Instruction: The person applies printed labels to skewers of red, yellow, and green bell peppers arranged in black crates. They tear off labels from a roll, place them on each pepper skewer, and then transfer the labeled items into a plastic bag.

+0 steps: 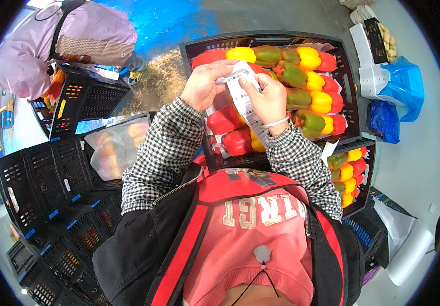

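My left hand and my right hand pinch a long strip of printed paper labels between them. The left holds its upper end, while the right thumb presses on its middle; the lower end hangs towards my right sleeve. Beneath both hands is a black plastic crate holding rows of bell peppers. Red, yellow and green ones lie in each visible row, such as a yellow bell pepper and a green bell pepper. My hands and the strip hide part of the rows.
A second crate of peppers stands at the lower right. Black crates are stacked at the left, near a plastic-wrapped load of peppers. A co-worker in pink bends over another crate. Blue bags lie at the right.
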`<state>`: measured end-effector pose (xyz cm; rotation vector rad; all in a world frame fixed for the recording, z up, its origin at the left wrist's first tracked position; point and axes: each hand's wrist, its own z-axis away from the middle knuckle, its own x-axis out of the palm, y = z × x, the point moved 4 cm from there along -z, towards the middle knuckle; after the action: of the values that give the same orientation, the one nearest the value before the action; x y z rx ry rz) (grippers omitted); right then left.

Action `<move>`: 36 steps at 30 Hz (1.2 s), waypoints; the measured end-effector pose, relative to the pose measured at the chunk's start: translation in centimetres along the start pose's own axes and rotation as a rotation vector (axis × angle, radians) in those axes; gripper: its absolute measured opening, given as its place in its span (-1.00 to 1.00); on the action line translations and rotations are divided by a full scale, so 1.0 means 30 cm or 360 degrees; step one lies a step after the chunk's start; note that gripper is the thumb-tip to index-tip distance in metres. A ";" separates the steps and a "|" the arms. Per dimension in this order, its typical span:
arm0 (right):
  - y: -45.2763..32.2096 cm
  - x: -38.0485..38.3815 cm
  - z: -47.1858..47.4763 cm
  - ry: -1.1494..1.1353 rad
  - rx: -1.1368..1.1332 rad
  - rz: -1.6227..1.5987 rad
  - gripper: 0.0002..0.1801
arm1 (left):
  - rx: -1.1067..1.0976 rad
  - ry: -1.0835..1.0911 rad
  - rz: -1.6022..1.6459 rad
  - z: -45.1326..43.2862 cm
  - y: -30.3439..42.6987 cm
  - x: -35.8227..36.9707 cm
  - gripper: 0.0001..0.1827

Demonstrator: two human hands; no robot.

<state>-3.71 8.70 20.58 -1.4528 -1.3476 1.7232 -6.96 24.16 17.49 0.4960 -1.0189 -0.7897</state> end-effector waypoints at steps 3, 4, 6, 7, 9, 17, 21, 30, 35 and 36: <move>0.005 -0.001 -0.007 -0.0001 0.0049 -0.0008 -0.71 | 0.0013 0.0015 -0.0023 0.010 0.002 0.015 -0.69; 0.006 -0.001 -0.008 0.0001 0.0060 -0.0023 -0.71 | 0.0024 0.0018 -0.0028 0.014 0.005 0.020 -0.69; 0.008 -0.003 -0.011 0.0003 0.0072 -0.0026 -0.70 | 0.0043 0.0025 -0.0043 0.024 0.008 0.028 -0.68; 0.009 -0.004 -0.013 0.0005 0.0074 -0.0013 -0.69 | 0.0052 0.0020 -0.0048 0.028 0.008 0.033 -0.68; 0.010 -0.006 -0.015 0.0000 0.0092 0.0025 -0.68 | 0.0043 0.0038 0.0020 0.034 0.003 0.039 -0.69; 0.013 -0.003 -0.012 -0.0277 -0.0030 0.0153 -0.65 | 0.0363 0.0237 -0.0094 0.012 -0.038 -0.001 -0.79; 0.083 -0.068 0.028 -0.0659 0.0164 0.0088 -0.61 | 0.0507 0.0397 -0.0375 0.017 -0.060 -0.072 -0.80; 0.265 -0.289 0.106 -0.0501 0.0481 -0.0819 -0.78 | 0.1034 0.0131 -0.1712 0.123 -0.061 -0.120 -0.83; 0.255 -0.329 0.065 -0.0547 0.0423 -0.1070 -0.71 | 0.0691 -0.0686 -0.2204 0.143 0.025 -0.094 -0.69; 0.241 -0.325 0.055 -0.0584 0.0398 -0.1174 -0.67 | 0.0466 -0.0766 -0.2160 0.109 0.046 -0.100 -0.56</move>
<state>-0.84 -2.96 18.10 -0.4105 -1.5197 1.5952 -10.26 27.32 18.27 1.3429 -1.1793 -2.0408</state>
